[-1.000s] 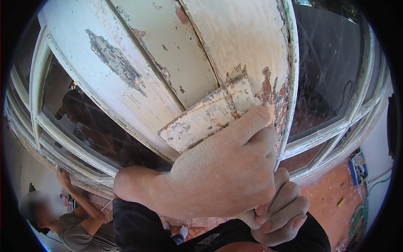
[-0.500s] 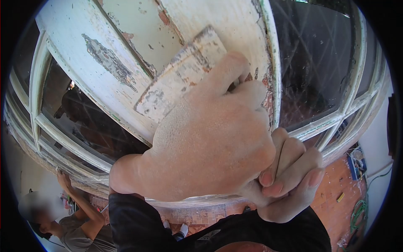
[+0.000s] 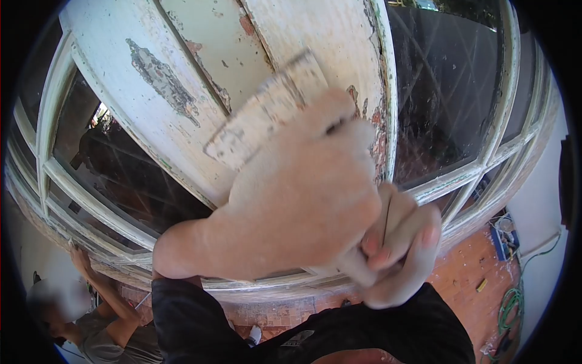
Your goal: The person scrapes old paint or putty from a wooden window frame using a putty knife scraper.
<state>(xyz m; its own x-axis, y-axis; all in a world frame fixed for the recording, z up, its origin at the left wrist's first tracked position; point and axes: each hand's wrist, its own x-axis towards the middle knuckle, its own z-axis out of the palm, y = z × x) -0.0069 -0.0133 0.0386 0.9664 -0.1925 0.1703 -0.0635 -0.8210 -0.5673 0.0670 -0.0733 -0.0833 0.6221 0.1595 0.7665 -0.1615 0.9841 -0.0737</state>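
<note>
I have the left hand [image 3: 294, 197] clutching the scraper [image 3: 267, 115]. Below it, the right hand [image 3: 405, 239] is curled closed; contents, I cannot tell.

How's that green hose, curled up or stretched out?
Curled up, mostly: the hose lies in loops bunched together on the orange floor.

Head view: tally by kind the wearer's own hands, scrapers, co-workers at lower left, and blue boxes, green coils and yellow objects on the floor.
Left hand, right hand: 2
Scraper: 1
Co-worker: 1
Blue box: 1
Green coil: 1
Yellow object: 1
Total: 7
</note>
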